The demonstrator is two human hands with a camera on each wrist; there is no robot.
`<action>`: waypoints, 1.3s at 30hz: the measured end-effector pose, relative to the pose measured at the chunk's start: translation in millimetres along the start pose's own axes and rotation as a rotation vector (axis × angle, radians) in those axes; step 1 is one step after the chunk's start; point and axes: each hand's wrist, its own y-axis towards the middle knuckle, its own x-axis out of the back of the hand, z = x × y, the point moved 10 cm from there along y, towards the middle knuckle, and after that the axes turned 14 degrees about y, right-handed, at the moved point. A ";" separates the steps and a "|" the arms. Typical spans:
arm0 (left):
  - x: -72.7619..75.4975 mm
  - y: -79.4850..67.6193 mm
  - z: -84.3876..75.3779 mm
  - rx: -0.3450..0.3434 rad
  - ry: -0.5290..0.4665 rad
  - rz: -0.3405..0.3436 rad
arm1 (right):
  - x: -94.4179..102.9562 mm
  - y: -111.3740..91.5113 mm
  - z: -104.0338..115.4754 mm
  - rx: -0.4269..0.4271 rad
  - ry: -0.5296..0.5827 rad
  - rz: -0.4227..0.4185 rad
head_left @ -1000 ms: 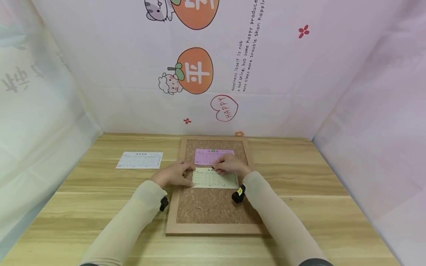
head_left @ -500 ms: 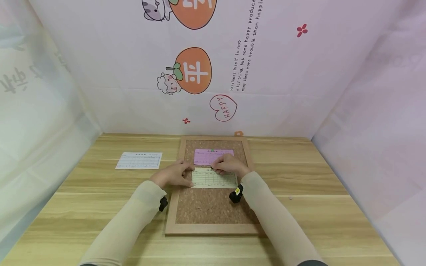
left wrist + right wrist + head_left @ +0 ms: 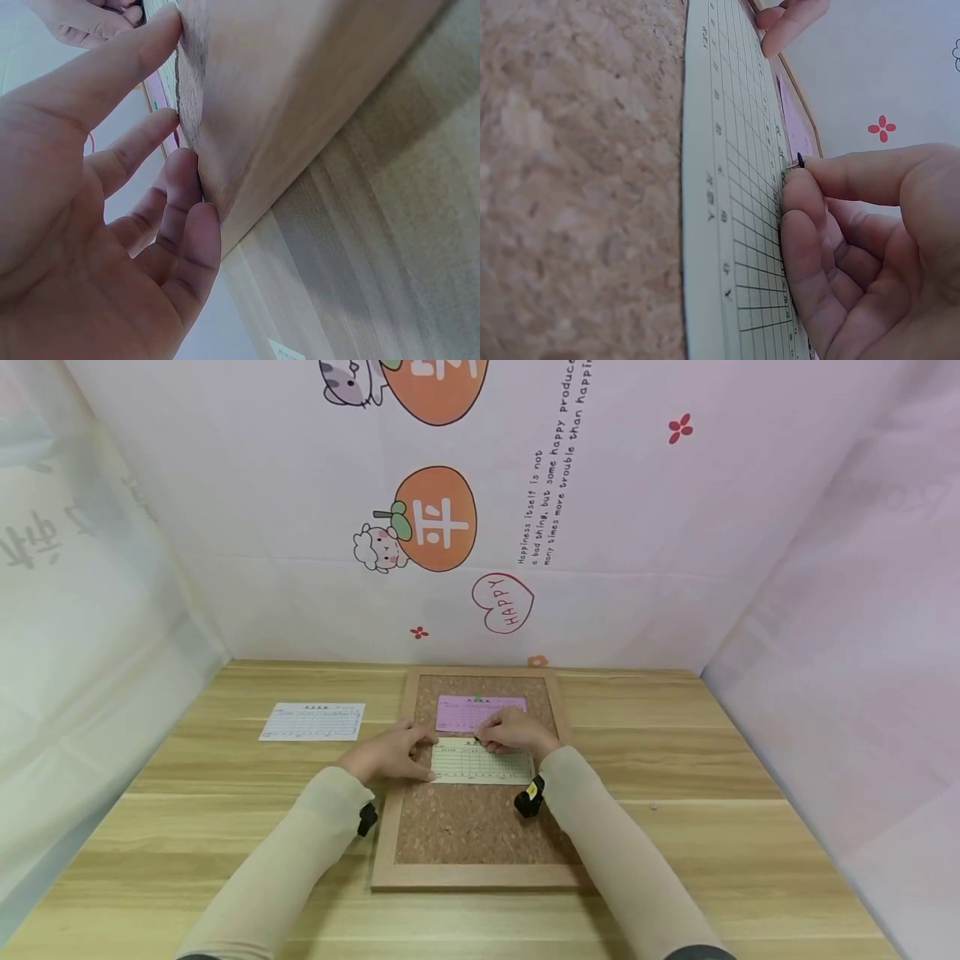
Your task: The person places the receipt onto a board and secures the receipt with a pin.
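A pale yellow printed form (image 3: 480, 767) lies across the middle of a wood-framed cork board (image 3: 480, 827). My left hand (image 3: 388, 752) rests at the form's left edge, thumb at its lower corner and fingertips at its upper one. In the left wrist view its fingers (image 3: 142, 142) are loosely bent over the board's edge. My right hand (image 3: 519, 732) pinches a small black-headed thumbtack (image 3: 801, 160) between thumb and forefinger. The tack's metal pin points at the form's top edge. Just above lies a pink form (image 3: 454, 715), partly covered by the right hand.
A green pin (image 3: 478, 699) sits at the top of the pink form. To the left, a white printed form (image 3: 312, 722) lies on the wooden table (image 3: 187, 827). Printed cloth walls (image 3: 615, 610) stand behind and at both sides.
Both hands stay in place at the yellow form. The whole view shifts very slightly to the left; nothing else visibly changes.
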 end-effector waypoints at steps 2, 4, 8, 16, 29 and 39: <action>0.2 -0.2 0.2 0.002 -0.005 -0.001 | -0.2 0.3 0.1 0.003 -0.007 0.001; 0.7 -0.5 -0.5 -0.003 0.000 -0.003 | -0.6 0.2 0.4 0.003 -0.003 0.001; 1.3 -0.8 -1.0 -0.006 0.004 -0.006 | -1.5 -0.4 1.5 0.008 0.002 0.000; 0.4 -0.7 0.2 -0.015 -0.001 -0.007 | -2.2 -2.8 1.8 0.012 0.004 -0.018; -1.5 0.5 1.3 -0.008 0.003 -0.002 | -1.5 -1.8 1.9 0.002 -0.028 -0.037; -0.4 0.9 1.2 -0.014 0.015 -0.011 | -0.9 -0.6 0.9 -0.005 -0.031 -0.047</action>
